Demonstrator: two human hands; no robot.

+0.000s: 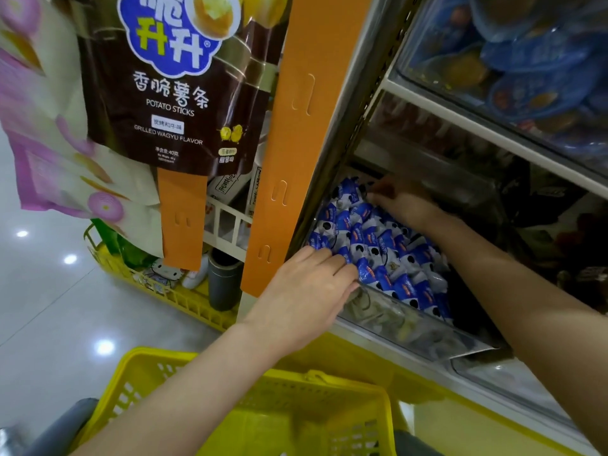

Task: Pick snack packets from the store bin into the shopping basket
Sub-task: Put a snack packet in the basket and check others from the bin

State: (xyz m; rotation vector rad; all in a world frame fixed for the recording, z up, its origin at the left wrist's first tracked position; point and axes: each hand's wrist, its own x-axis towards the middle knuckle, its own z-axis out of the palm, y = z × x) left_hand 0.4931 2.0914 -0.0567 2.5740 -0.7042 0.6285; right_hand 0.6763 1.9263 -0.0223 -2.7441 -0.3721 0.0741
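Observation:
A clear plastic store bin (404, 327) on a low shelf holds several small blue-and-white snack packets (378, 245). My left hand (309, 291) reaches over the bin's near left corner, its fingertips curled onto packets at the front edge. My right hand (401, 199) is deep at the back of the bin, fingers down among the packets; whether it holds one is hidden. The yellow shopping basket (263, 406) sits below my arms at the bottom of the view.
An orange hanging strip (289, 143) with a brown potato-stick bag (174, 93) hangs left of the shelf. Another yellow basket (184, 301) with goods stands on the shiny floor. Upper shelf bins hold blue packs (533, 60).

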